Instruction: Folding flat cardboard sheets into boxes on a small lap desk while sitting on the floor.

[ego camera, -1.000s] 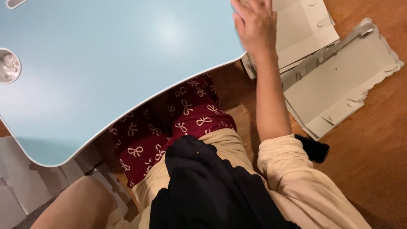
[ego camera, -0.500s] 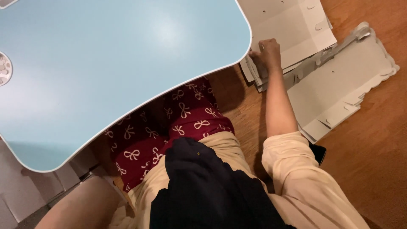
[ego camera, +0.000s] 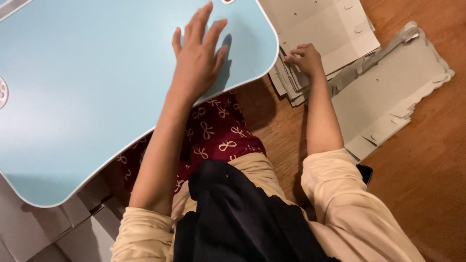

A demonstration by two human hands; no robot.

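Pale blue bench (ego camera: 87, 87) top under my left hand (ego camera: 196, 60), which lies flat on it near its rounded corner, fingers spread wide, gripping nothing. My right hand (ego camera: 305, 58) is just past that same corner, fingers curled onto the edge of a stack of flat grey cardboard sheets (ego camera: 323, 36) lying on the wooden floor (ego camera: 417, 184). Can't tell if that grip actually pinches a sheet. More cardboard sheets (ego camera: 393, 97) lie beside the stack, farther from the bench.
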